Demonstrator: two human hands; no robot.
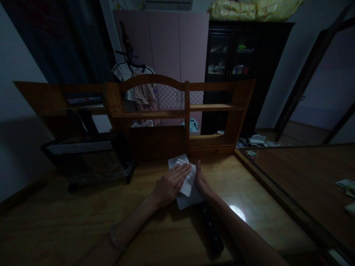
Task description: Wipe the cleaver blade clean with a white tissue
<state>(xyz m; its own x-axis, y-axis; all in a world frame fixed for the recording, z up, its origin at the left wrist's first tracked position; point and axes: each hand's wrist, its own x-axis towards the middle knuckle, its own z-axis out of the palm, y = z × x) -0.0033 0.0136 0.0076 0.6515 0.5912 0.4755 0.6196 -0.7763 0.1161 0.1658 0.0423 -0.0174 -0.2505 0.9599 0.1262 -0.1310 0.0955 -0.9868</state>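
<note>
A white cloth or sheet of paper (pixel 187 184) lies on the wooden desk top (pixel 91 218), just in front of the shelf unit. My left hand (pixel 170 183) rests flat on its left part, fingers stretched out and together. My right hand (pixel 202 181) stands on its edge against the right side of the white piece, fingers straight, thumb hidden. A dark long object (pixel 211 229) lies on the desk under my right forearm; I cannot make out what it is.
A wooden shelf unit (pixel 188 111) with open compartments stands at the back of the desk. A dark rack (pixel 88 155) is at the left. Behind are a pink wardrobe (pixel 172 48), hanging clothes and a dark glass cabinet (pixel 235 59). A wooden floor with scattered papers (pixel 256 140) lies right.
</note>
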